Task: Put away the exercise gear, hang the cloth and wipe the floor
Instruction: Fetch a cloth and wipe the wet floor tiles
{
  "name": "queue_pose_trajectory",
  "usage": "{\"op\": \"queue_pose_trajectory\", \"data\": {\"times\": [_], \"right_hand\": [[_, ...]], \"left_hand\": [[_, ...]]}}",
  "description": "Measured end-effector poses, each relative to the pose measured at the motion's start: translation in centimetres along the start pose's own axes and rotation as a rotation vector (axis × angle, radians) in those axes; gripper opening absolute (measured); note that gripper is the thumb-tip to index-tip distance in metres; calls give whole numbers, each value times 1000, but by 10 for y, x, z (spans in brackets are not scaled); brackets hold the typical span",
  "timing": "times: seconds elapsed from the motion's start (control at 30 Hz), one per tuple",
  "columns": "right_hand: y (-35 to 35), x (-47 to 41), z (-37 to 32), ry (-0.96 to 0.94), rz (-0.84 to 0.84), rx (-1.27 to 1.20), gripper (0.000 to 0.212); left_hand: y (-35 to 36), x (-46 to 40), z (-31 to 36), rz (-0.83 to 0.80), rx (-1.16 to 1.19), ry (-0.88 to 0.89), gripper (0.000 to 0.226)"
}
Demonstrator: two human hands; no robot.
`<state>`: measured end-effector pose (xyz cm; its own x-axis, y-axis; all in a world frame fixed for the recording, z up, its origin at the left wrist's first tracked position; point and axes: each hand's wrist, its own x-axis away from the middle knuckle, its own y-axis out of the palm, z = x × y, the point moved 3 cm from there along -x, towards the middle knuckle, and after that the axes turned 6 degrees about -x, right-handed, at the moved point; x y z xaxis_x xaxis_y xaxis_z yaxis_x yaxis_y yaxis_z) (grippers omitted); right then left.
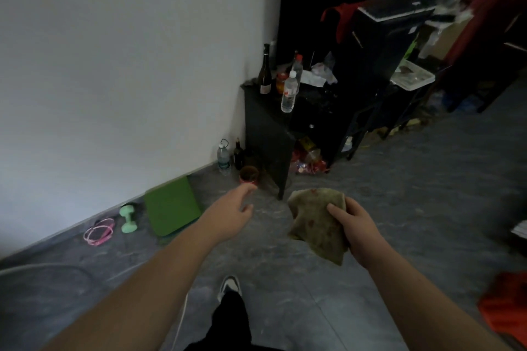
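My right hand grips a folded greenish-brown cloth with red spots, held above the grey floor. My left hand is stretched forward, empty, fingers apart, beside the cloth. Along the white wall on the left lie a folded green mat, a mint-green dumbbell and pink resistance bands, all on the floor and apart from both hands.
A black cabinet with bottles on top stands ahead at the wall. A water bottle, a dark bottle and a round cup sit at its foot. Litter lies under the shelves. Something red lies at the lower right. My shoe is below.
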<state>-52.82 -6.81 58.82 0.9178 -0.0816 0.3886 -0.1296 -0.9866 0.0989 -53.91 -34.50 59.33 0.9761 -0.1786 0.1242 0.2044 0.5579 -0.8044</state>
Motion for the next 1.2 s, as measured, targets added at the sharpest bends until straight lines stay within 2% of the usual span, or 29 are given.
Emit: {"op": "queue_pose_trajectory", "data": {"times": [0.27,0.57,1.0,1.2], "right_hand": [[29,-163,-31,36,141,-12,26],[40,-313,-73,64,209,-33,25],[20,-575,-72,234,-75,35,21],[21,-669,-57,456,-239,49,34]], "left_hand": [[-18,-190,-54,-27,139,-43,43],[-23,-368,-50,-141,91,-5,43],[35,-548,-48,-143,58,-267,48],[59,-598,-66,-157,69,-378,49]]}}
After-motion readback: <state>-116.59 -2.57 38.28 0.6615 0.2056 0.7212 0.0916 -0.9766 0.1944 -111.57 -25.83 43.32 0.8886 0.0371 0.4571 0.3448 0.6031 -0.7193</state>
